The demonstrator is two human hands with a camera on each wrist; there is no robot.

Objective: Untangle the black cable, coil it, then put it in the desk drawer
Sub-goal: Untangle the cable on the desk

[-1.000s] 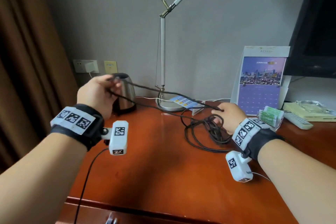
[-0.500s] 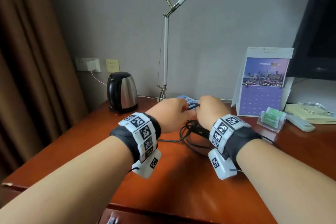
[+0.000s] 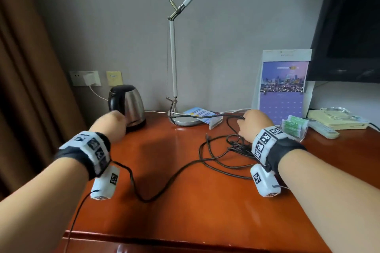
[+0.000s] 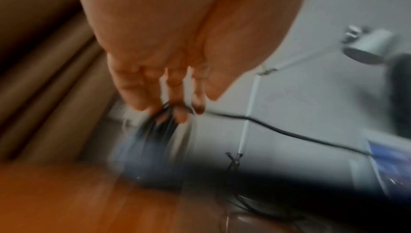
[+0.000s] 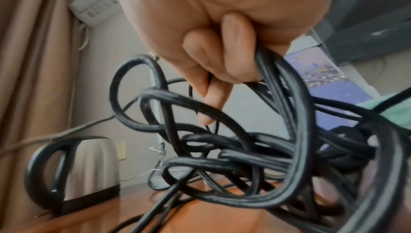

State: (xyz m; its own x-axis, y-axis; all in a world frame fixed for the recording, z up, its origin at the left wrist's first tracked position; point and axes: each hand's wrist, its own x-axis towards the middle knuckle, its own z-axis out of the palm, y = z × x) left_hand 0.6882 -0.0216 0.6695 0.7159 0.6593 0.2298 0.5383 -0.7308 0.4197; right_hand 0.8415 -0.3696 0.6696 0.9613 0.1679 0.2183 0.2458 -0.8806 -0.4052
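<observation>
- Right hand (image 5: pixel 222 31) has its fingers curled tight round a bundle of black cable (image 5: pixel 255 149) loops, held just over the desk (image 3: pixel 164 201) on the right side.
- Left hand (image 4: pixel 177 52), out by the kettle (image 3: pixel 128 104), pinches one strand at its fingertips (image 4: pixel 181 115); blurry though.
- Between the hands that strand runs roughly left to right, and another slack stretch sags onto the wood.
- The rest is a tangle lying by the right wrist.

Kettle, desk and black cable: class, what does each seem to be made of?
Kettle: brushed steel body with a soft sheen, glossy black handle, probably plastic. Desk: reddish wood or veneer, lacquered, reflecting light. Black cable: matte rubbery or plastic sheath, bending freely in loops.
</observation>
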